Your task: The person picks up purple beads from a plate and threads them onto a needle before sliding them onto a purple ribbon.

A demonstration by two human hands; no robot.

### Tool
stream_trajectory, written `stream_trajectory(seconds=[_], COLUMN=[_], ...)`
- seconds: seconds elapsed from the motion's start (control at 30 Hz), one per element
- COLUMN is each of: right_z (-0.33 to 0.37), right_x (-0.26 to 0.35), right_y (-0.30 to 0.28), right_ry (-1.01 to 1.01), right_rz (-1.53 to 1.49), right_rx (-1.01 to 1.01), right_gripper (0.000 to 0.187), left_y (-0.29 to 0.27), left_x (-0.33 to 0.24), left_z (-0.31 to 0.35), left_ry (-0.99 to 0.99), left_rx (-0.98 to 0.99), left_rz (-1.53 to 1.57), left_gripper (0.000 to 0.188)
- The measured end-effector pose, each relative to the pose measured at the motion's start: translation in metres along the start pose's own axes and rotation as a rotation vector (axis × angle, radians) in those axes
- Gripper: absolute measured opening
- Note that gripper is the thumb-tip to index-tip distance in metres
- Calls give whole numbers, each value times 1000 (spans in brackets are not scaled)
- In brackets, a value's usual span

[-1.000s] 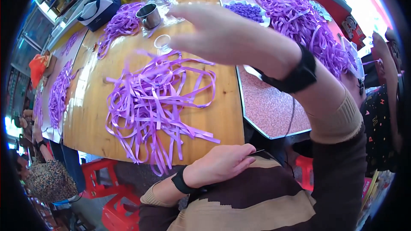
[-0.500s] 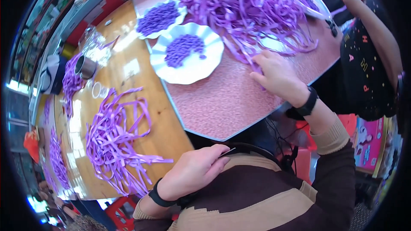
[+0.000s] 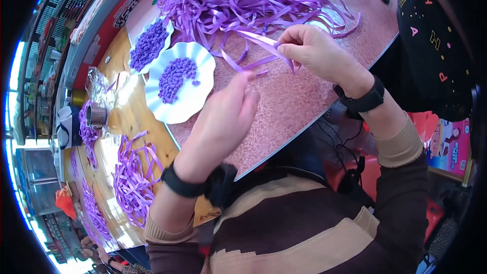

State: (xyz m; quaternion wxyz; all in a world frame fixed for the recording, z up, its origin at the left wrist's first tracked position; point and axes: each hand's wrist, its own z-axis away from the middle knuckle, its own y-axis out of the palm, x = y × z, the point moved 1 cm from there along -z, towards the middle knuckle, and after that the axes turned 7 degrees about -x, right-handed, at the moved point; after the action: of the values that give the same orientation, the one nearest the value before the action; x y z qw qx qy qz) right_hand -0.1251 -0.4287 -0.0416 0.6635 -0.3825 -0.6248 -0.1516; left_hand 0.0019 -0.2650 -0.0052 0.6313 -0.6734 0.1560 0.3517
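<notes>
In my right hand, thumb and forefinger pinch a purple ribbon that stretches left from the fingers, above the pink-topped table. My left hand is raised over the table's near edge, close to the ribbon's loose ends. Its fingers are closed and slightly blurred; what they hold is hidden. Beyond both hands lies a large heap of purple ribbons. To the left, a white scalloped plate carries small purple pieces. A second scalloped plate behind it is piled with more such pieces.
On the wooden table at left lie a smaller ribbon pile, a metal cup and crumpled clear plastic. A person in dark printed clothing sits at the right. Dark cables hang below the table edge.
My left hand has risen from my lap to over the table; the thin metallic thing sticking out of it no longer shows. My right hand has lifted the ribbon away from the heap. The view has shifted.
</notes>
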Motion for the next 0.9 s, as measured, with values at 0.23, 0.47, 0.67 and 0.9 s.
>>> stream_trajectory(seconds=[0.23, 0.47, 0.67, 0.9], right_z=[-10, -9, -3, 7], right_x=[-16, -26, -15, -15], right_y=[-27, -38, -37, -34], right_ry=[-78, -25, -83, -26], right_rz=[174, 202, 331, 256], right_rx=[-175, -193, -248, -137], right_gripper=[16, 17, 18, 18], left_y=[28, 23, 20, 34], left_x=[19, 24, 26, 34], left_z=[-39, -32, -47, -85], left_ry=[-74, 30, -63, 9], left_rx=[19, -93, -187, -214], left_rz=[-366, -246, -95, -315], left_gripper=[35, 24, 25, 22])
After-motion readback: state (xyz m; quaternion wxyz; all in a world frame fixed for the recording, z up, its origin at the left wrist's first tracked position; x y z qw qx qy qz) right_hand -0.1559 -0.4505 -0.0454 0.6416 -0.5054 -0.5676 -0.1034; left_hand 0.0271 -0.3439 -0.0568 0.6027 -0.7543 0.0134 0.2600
